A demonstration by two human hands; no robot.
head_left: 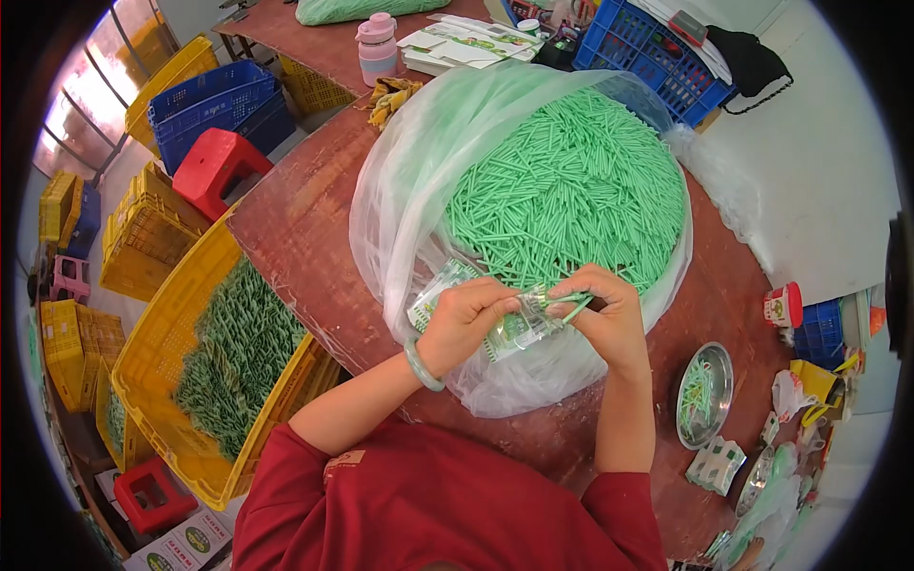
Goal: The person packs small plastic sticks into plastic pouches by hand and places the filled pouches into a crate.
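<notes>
**Green Sticks Meet Clear Packet Beside Open Bag**

A worker in a red shirt holds the packet at the near edge of the open bag, whose heap of matching sticks spreads beyond both hands. The left hand, a pale bangle at its wrist, pinches the packet between thumb and fingers, hiding its middle. The right hand pinches a few sticks at the packet's right side.

Crumpled plastic lies under the work on the red table. A metal bowl of sticks sits to the right, printed packets just beside it; a pink bottle and a blue basket stand at the far side. To the left, a yellow crate holds dark green bundles near a red stool.

The packet's long axis slants from upper left to lower right; the sticks run roughly crosswise, their left ends toward the packet.

Green print marks the packet, and cartons at lower left bear green ovals and red characters, all too small to read.
</notes>
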